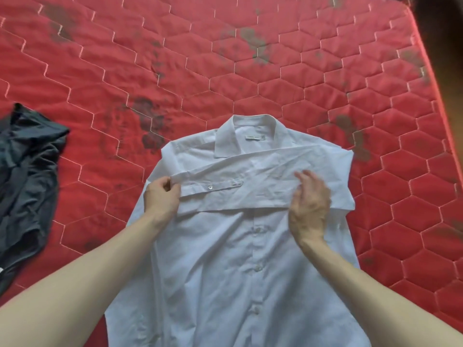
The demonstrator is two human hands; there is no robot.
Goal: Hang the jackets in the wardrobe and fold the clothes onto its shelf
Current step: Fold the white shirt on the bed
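Head view: a white shirt (225, 259) is lying front side up on a red quilted mattress (250, 58), buttoned, with its collar (240, 131) pointing away from the person. One sleeve (238, 181) is lying folded across the chest of the shirt, just below the collar, its buttoned cuff (208, 187) reaching toward the shirt's left edge. The left hand (161, 199) is pinching the cuff end in a narrow grip, thumb over fingers. The right hand (309, 204) is resting on the sleeve near the shirt's right side, fingers straight and relaxed, grip wide. A crumpled dark garment (27, 176) is lying well left of the shirt, apart from it.
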